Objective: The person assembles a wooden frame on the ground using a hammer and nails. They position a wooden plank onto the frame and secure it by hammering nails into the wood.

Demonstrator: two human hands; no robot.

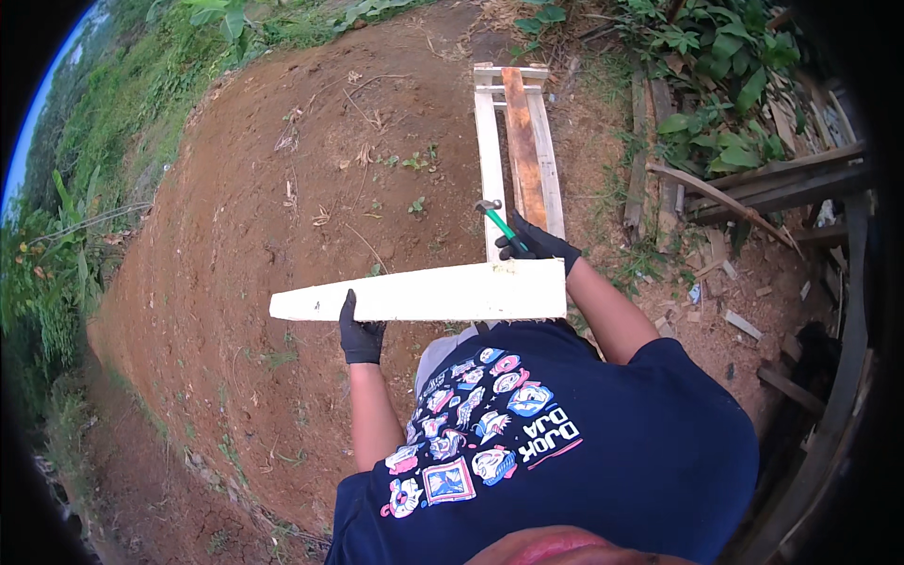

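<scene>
The gloved left hand (363, 340) clamps the near edge of a pale board (424, 293), thumb on top. The board reaches across to the gloved right hand (533, 243), whose fingers curl around a green-handled hammer (505, 227); whether it also touches the board is unclear. Beyond the right hand stretches a wooden frame (486, 155) with a brown plank (522, 141).

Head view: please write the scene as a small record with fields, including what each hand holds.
Left hand: black glove, thumb over the near edge of the pale board
Right hand: black glove, holding the green-handled hammer
Pale board position: crosswise before the person, left end narrower
Beyond it: pale wooden frame with a brown plank lengthwise
Ground: brown soil
Upper right: leafy plants
</scene>
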